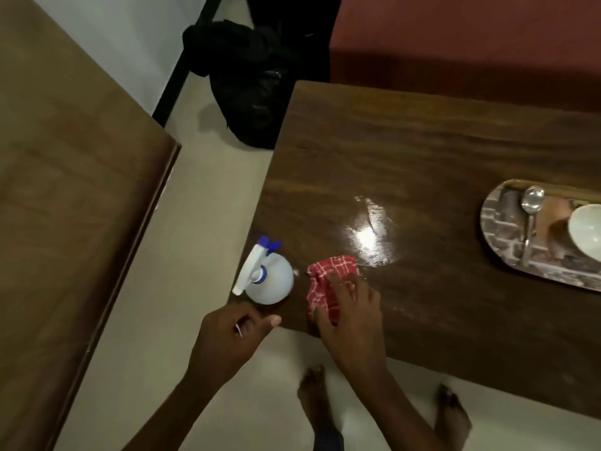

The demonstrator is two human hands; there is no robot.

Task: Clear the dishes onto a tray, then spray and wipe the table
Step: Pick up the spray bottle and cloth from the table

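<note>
A red-and-white checked cloth (325, 278) lies bunched on the dark wooden table (422, 164) near its front left corner. My right hand (349, 312) rests on the cloth with fingers spread over it. A white spray bottle (268, 279) with a blue nozzle stands at the table's corner, left of the cloth. My left hand (232, 333) hovers just below the bottle, fingers loosely curled, holding nothing I can see. An oval tray (500, 222) at the right edge carries a spoon (531, 216) and a white bowl (585, 229).
A wet, shiny patch (370, 236) reflects light on the table beyond the cloth. A black bag (250, 83) sits on the floor past the table's left end. A brown wooden surface (65, 190) fills the left. My bare feet stand below the table's front edge.
</note>
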